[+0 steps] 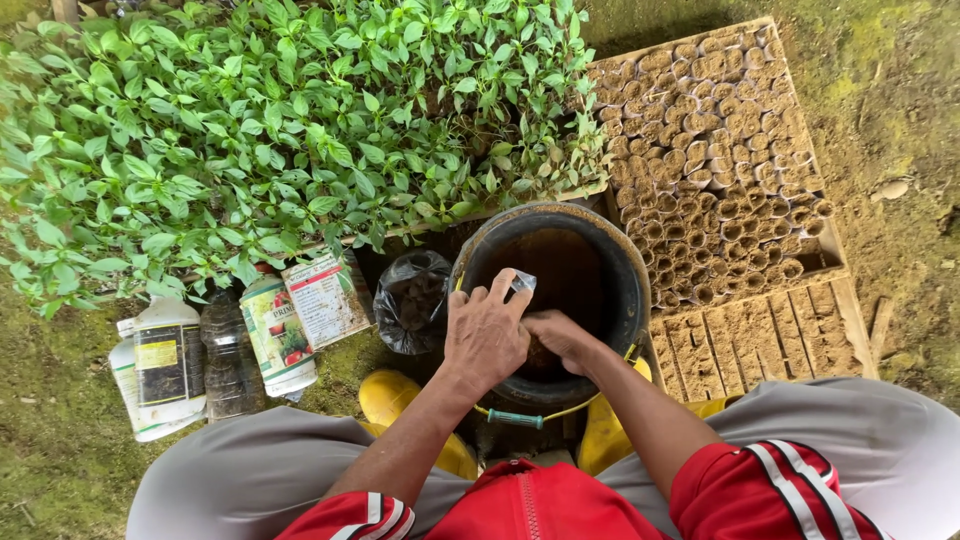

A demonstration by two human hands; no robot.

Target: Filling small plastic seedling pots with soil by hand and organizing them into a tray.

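both hands work over the round black soil-filled bucket point(600, 250): the left hand point(487, 335) pinches a small clear plastic seedling bag point(522, 282) at the rim, while the right hand point(560, 338), curled, digs into the soil. filling looks underway; next, soil must enter the bag's mouth.

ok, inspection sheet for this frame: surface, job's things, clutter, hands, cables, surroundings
surface: bare soil with moss patches.
job's things: black bucket holding soil; small clear plastic bag over it.
clutter: bottles, a printed can, a black bag left of the bucket.
hands: left hand pinches the clear bag; right hand is inside the bucket, grip unclear.
cables: nothing seen.
surroundings: green seedlings upper left; wooden tray of soil-filled bags right.
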